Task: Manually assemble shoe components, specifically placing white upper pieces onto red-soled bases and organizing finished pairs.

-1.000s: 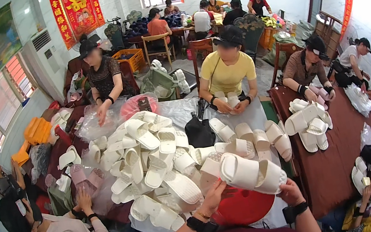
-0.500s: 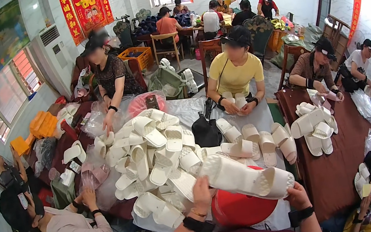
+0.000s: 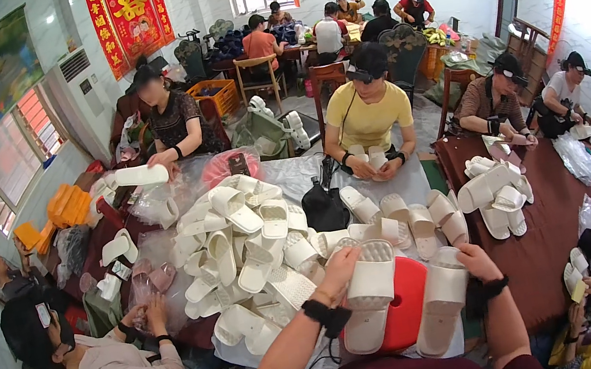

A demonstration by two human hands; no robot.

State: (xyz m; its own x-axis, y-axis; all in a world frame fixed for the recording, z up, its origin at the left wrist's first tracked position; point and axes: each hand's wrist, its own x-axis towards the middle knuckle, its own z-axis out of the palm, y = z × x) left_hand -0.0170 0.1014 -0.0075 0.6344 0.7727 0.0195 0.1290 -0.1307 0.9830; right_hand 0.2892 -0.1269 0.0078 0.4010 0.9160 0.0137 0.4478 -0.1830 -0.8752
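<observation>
In my left hand (image 3: 339, 271) is a white slide slipper (image 3: 369, 317), gripped at its upper end and hanging downward with its broad strap showing. My right hand (image 3: 478, 263) grips the upper end of another white slide slipper (image 3: 434, 322), which also hangs down, a little tilted. The two slippers are apart. Between and behind them is a red rounded plastic object (image 3: 407, 295), partly hidden. To the left of my left hand rises a large heap of white slippers (image 3: 233, 235) on the table. Several slippers (image 3: 422, 229) lie just beyond my hands.
A black bag (image 3: 326, 207) lies beyond the heap. Across the table a person in yellow (image 3: 369, 108) holds a pair of slippers. Co-workers sit at the left with clear plastic bags (image 3: 152, 289). At the right, a brown-covered table (image 3: 553, 257) bears more slippers (image 3: 499, 196).
The slippers, held together level across the red object before, are now separate and hang upright, one in each hand. Across the table at left, a co-worker has lifted a white slipper.
</observation>
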